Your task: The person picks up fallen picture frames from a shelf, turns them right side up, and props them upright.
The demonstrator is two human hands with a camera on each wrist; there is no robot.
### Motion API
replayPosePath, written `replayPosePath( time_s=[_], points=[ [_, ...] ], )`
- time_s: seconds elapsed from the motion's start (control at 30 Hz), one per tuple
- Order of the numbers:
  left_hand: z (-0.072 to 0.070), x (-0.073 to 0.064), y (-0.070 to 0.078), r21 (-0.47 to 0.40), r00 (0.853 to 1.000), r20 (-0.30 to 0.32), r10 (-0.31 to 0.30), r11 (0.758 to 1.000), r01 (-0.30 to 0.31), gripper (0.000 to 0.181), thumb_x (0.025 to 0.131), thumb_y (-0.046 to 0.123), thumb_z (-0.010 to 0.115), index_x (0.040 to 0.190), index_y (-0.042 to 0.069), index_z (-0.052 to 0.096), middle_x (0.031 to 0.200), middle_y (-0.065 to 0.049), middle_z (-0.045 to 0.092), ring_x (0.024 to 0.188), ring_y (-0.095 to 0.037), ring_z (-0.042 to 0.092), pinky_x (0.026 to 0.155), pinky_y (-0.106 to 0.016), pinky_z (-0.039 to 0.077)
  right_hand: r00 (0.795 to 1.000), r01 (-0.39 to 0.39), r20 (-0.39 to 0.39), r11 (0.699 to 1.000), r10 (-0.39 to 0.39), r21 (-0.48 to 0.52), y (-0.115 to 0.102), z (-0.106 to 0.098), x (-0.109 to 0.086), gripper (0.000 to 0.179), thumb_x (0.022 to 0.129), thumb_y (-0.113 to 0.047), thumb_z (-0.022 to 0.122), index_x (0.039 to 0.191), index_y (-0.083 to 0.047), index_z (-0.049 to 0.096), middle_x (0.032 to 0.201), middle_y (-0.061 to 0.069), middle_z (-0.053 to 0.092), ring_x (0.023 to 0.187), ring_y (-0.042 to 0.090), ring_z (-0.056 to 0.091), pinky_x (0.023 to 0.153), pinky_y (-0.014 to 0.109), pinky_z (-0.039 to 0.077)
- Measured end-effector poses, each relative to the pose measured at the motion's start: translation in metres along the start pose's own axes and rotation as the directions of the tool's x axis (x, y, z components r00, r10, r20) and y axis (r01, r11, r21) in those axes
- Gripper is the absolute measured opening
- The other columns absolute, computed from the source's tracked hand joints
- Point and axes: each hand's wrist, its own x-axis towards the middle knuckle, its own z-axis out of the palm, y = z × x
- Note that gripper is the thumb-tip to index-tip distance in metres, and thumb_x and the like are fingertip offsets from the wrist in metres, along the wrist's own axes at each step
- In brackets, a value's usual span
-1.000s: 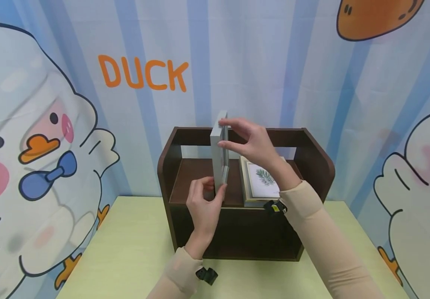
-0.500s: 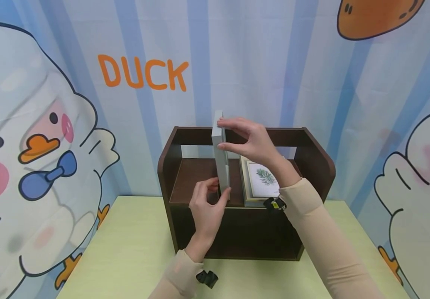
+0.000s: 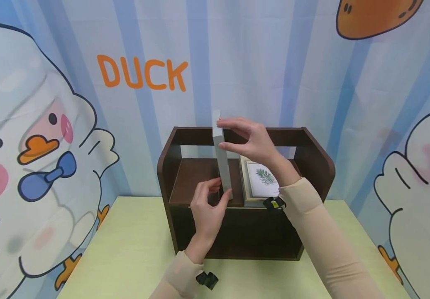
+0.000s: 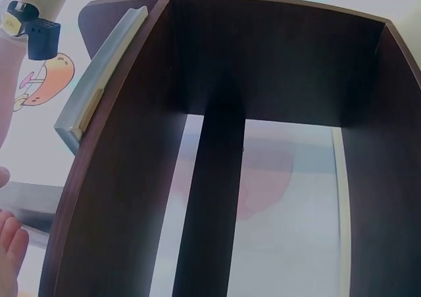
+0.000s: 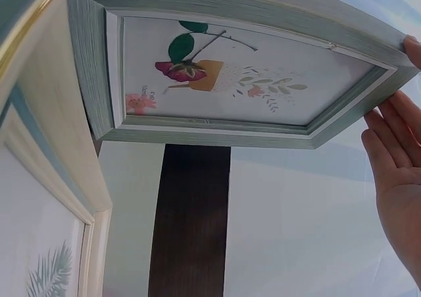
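A pale grey-green picture frame [image 3: 221, 160] stands nearly upright over the dark brown shelf [image 3: 192, 180], its narrow edge towards me. Its face, seen in the right wrist view, bears a dried rose [image 5: 186, 70]. My left hand [image 3: 206, 209] pinches the lower end, with the thumb on the near edge and the fingers on the left. At the upper corner my right hand [image 3: 251, 140] holds the frame, fingertips near the top edge and thumb lower down. Whether its bottom touches the shelf board cannot be told.
Right of the held frame, another picture frame with a green leaf print [image 3: 263, 179] lies on the shelf, stacked on at least one more. The shelf unit has raised sides and a back rail [image 3: 196, 136]. It stands on a pale yellow-green table [image 3: 136, 232] before a duck-print curtain [image 3: 260, 62].
The held picture frame has turned so its face no longer shows in the head view. Its lower end has shifted slightly right along with my left hand. My right hand has barely moved.
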Motion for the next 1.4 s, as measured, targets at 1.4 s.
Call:
replayPosePath(
  time_s=[1.4],
  points=[
    [-0.021,0.002,-0.016,0.171,0.995,0.009,-0.101,0.98,0.098,0.007,0.081,0.007,0.072,0.088,0.008,0.07,0.083,-0.003,0.065,0.074,-0.016,0.063,0.067,-0.033,0.054,1.0,-0.013,-0.017,0.998,0.014,0.053,0.003,0.004,-0.001,0.045,0.08,0.003,0.071,0.124,0.007,0.058,0.129,0.022,0.056,0.125,0.029,0.051,0.107,0.036,0.04]
  ],
)
